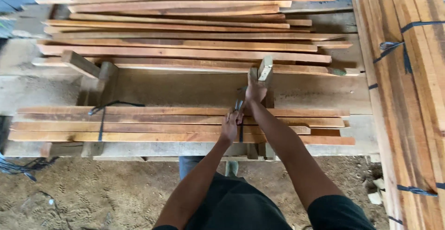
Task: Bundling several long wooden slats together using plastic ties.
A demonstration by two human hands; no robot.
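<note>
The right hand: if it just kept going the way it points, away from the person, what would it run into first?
The right hand already touches a short upright wooden block; past it lies the loose pile of wooden slats. Depth is hard to judge.

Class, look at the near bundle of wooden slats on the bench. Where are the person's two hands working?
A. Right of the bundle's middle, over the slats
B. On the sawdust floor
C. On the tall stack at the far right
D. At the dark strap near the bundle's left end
A: the left hand and right hand meet over the near bundle, right of its middle, far from the dark strap.
</note>
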